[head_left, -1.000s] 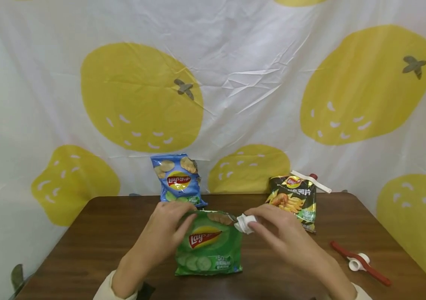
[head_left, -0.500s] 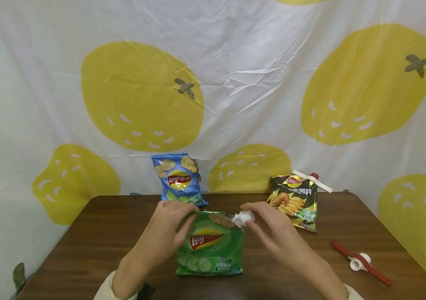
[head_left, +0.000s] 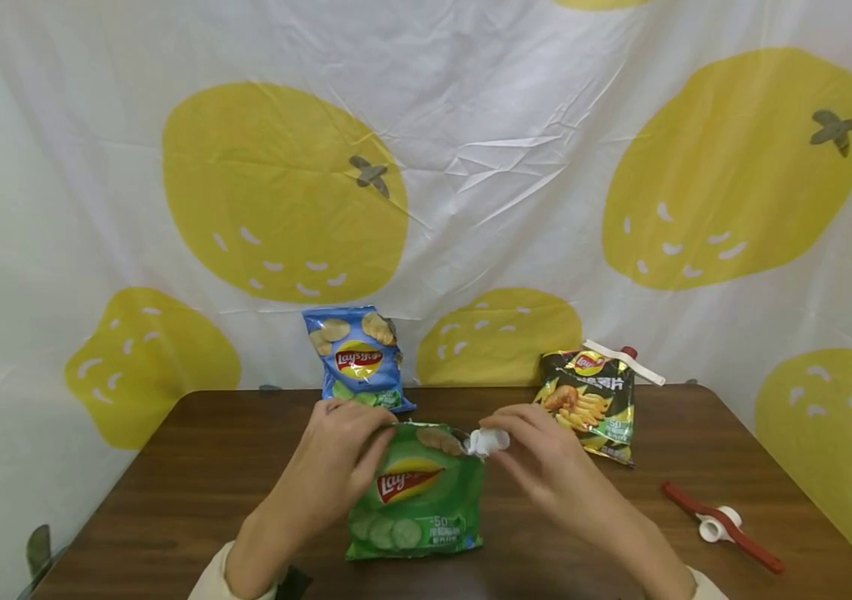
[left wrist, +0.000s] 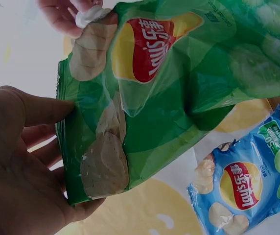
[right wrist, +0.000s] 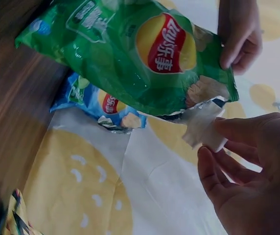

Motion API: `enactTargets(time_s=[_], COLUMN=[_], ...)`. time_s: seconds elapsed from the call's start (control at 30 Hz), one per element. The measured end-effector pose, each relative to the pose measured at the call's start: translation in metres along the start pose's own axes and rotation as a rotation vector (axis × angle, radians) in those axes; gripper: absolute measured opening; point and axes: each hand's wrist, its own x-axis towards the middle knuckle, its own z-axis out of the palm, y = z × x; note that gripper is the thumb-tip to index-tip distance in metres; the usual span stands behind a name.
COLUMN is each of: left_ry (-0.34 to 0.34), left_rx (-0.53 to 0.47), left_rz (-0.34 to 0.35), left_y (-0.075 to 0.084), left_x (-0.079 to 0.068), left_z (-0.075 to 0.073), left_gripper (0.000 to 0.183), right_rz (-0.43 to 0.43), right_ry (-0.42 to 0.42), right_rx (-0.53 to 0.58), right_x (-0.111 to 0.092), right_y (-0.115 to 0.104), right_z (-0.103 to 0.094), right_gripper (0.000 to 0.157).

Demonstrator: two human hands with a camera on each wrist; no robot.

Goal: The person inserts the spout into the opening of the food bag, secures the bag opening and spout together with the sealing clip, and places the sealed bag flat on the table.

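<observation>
A green bag of potato chips [head_left: 426, 504] stands at the front middle of the table, its top right corner torn, with silvery lining showing. My left hand [head_left: 332, 458] pinches the bag's top edge at the left, thumb on the printed front and fingers behind, as the left wrist view shows. Between thumb and fingers, my right hand [head_left: 557, 462] pinches a small white plastic spout [right wrist: 206, 128] with a flared end. That flared end sits right at the torn corner, partly overlapped by the foil edge in the right wrist view.
Behind the green bag leans a blue chip bag [head_left: 358, 358]. A black chip bag [head_left: 583, 404] at the back right wears a white clip [head_left: 624, 362] with a red cap. A red clip strip [head_left: 756, 546] with a white ring [head_left: 713, 528] lies at the right.
The white spout has turned and moved slightly left against the torn corner of the green bag. The bag's lower edge has shifted slightly toward me. My left hand keeps its grip.
</observation>
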Motion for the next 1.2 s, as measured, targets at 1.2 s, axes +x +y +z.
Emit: enactTargets(time_s=[1.2], left_ry=[0.044], left_rx=[0.037], left_rz=[0.010], left_y=[0.006], left_x=[-0.001], left_z=[0.005], left_gripper=[0.010], right_rz=[0.145], right_ry=[0.092], right_rx=[-0.007], right_x=[-0.008], right_y=[-0.011], right_z=[0.026], right_gripper=[0.035])
